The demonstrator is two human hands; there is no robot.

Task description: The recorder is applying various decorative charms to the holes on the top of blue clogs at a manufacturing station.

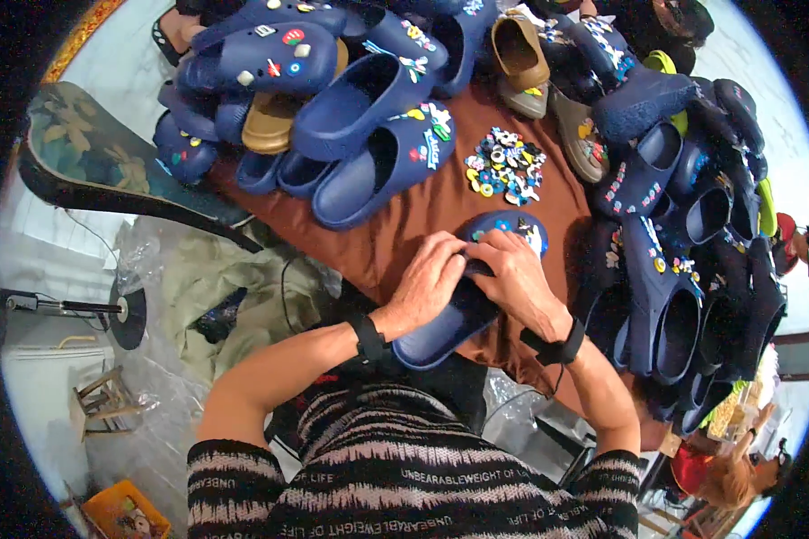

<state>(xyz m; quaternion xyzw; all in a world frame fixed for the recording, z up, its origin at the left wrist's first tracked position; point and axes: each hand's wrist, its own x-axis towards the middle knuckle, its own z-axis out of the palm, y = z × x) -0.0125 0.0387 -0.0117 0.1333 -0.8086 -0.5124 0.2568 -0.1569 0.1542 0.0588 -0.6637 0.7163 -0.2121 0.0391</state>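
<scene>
A navy clog [445, 329] lies tilted on the near edge of the cloth-covered table, its toe pointing away from me. Colourful charms sit on its toe. My left hand [429, 275] grips the left side of the clog's upper, fingers bent over the opening's edge. From the other side my right hand [513, 277] holds the upper, its thumb inside the opening and its fingers on top. Both sets of fingertips meet there; whether a small charm is between them is hidden. Just beyond the toe is a loose pile of small charms [505, 167].
Decorated navy clogs [382, 166] are heaped at the far left, with more navy clogs [661, 296] stacked along the right. Brown cloth [382, 247] covers the table. A padded chair [108, 153] stands left, a wooden stool [105, 402] and orange crate [126, 512] lower left. Another person [733, 476] is lower right.
</scene>
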